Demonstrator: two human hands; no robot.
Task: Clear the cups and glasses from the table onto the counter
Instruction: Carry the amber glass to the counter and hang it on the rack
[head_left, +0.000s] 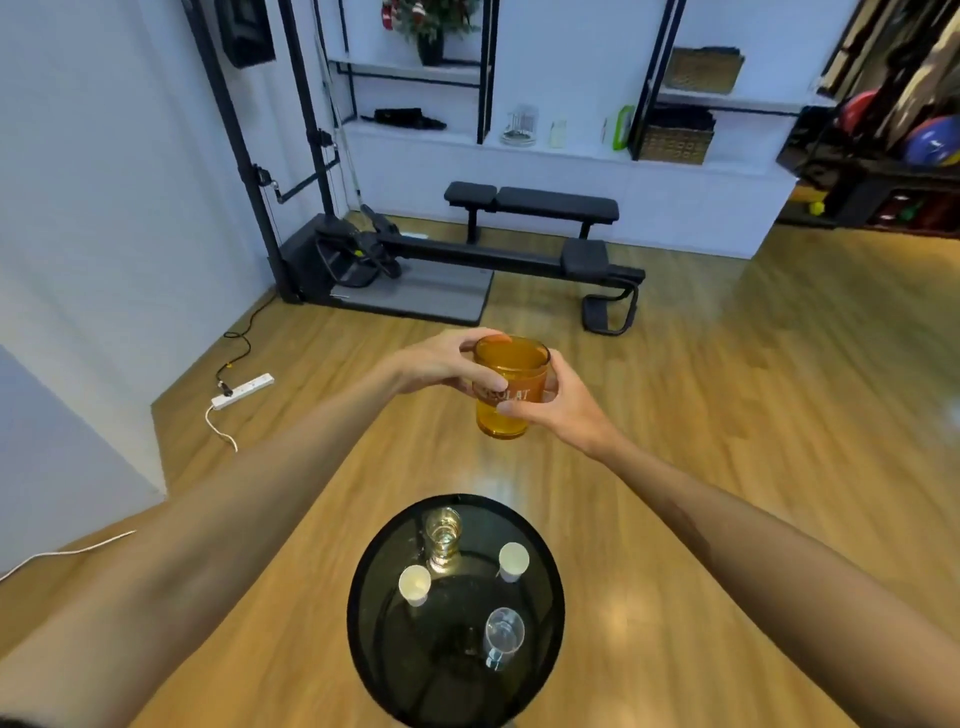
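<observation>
An amber glass (510, 387) with pale lettering is held upright in the air beyond the round dark table (363, 597), on which stand a ribbed clear glass (443, 535), two small white paper cups (414, 585) (513, 561) and a clear tumbler (503, 636).

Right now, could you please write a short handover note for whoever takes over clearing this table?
Hands: left hand and right hand both grip the amber glass, held up in the air beyond the round black table.
On the table: a ribbed clear glass, two white paper cups, and a clear glass.
Done: amber glass lifted.
Left: set it on the counter, which is not in view, then move the other four.
</observation>
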